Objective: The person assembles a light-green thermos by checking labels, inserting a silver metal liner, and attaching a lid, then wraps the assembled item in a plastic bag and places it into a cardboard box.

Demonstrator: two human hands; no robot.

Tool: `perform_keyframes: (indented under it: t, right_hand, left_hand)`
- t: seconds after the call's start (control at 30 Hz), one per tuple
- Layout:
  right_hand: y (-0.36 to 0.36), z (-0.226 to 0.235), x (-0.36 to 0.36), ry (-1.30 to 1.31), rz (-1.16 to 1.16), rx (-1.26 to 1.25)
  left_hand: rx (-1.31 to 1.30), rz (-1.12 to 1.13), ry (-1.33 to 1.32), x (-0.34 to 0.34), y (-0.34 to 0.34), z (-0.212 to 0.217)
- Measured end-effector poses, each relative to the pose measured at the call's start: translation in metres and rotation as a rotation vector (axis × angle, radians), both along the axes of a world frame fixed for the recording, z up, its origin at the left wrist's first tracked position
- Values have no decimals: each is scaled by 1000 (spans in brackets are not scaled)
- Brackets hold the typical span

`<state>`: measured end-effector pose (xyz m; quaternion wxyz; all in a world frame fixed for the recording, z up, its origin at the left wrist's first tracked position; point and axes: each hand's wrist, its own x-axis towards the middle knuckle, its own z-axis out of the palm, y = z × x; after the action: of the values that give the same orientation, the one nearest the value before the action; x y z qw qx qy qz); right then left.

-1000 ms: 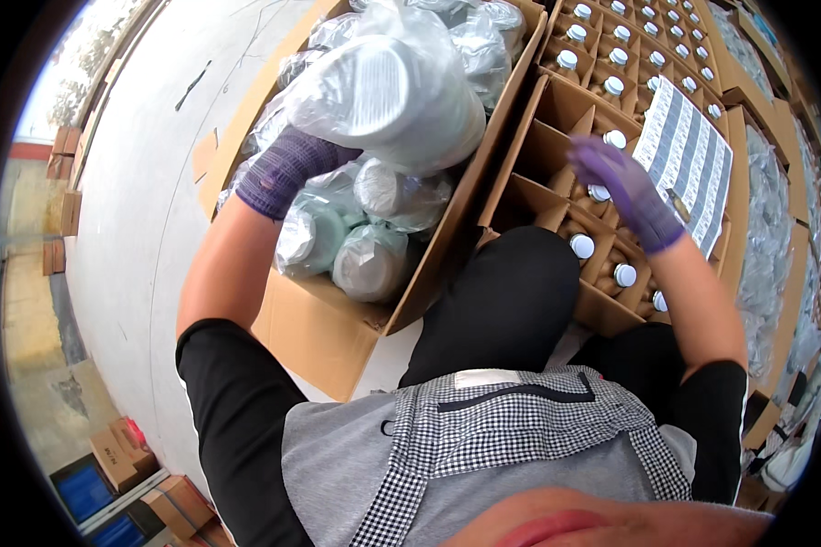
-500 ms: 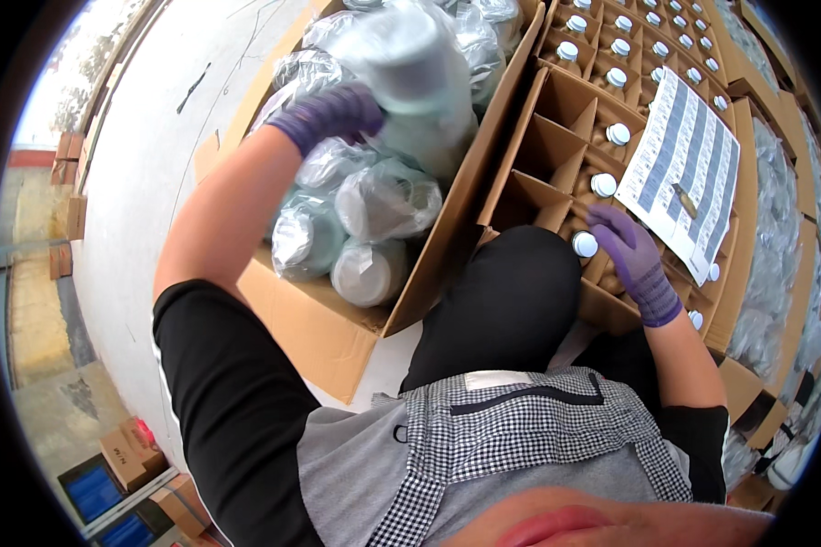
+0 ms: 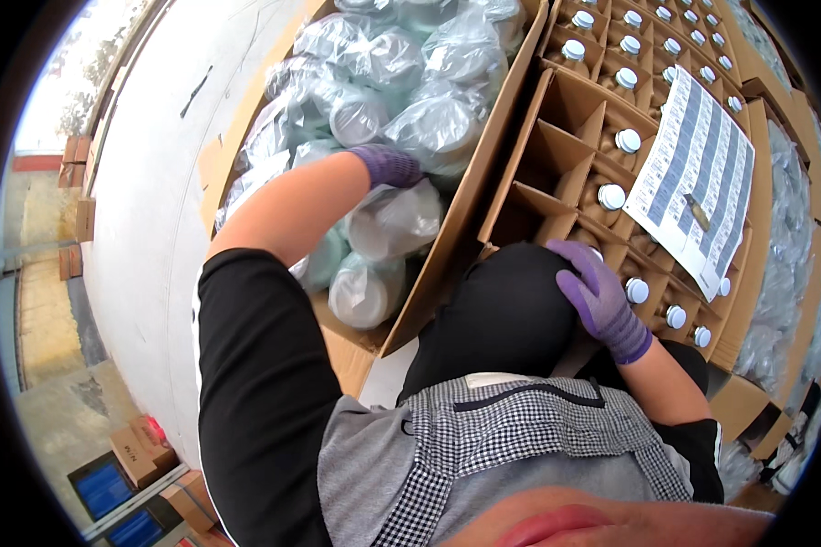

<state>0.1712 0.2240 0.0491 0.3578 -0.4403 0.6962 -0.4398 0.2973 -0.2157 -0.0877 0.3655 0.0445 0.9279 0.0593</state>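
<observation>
left hand (image 3: 389, 166), purple glove, reaches into the big cardboard box (image 3: 447, 264) in the upper middle of the frame; fingers buried among the plastic-wrapped bundles (image 3: 433, 128) of pale round containers, so can't tell whether it grips one or just presses on them; it touches the bundle right of centre top and the one just below it (image 3: 394, 219); more wrapped bundles fill the box toward the upper left, one (image 3: 365, 292) sits lowest near the box's front corner; right hand (image 3: 600, 296), also purple-gloved, lies flat and open on the person's black-clad knee (image 3: 502, 314) at centre right, fingers spread, gripping nothing; just beside it, to the right, the divided carton (image 3: 556, 164) with cardboard cells; white-capped bottles (image 3: 628, 140) stand in many cells, the cells nearest the knee are bare; a printed label sheet (image 3: 698, 178) lies across the carton's upper right with a small dark object (image 3: 698, 211) on it; grey floor (image 3: 146, 210) at left; small boxes (image 3: 137, 451) at lower left
</observation>
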Motion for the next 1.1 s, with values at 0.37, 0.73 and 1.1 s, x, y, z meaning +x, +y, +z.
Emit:
perform_keyframes:
  t: [0.37, 0.73, 1.1]
  right_hand:
    - [5, 2, -12, -156, -8, 62]
    - [21, 5, -21, -114, -12, 87]
    - [37, 46, -27, 144, 27, 68]
  left_hand:
    - [221, 697, 175, -107, -50, 135]
    - [122, 798, 353, -114, -37, 78]
    - [-445, 677, 1003, -87, -21, 102]
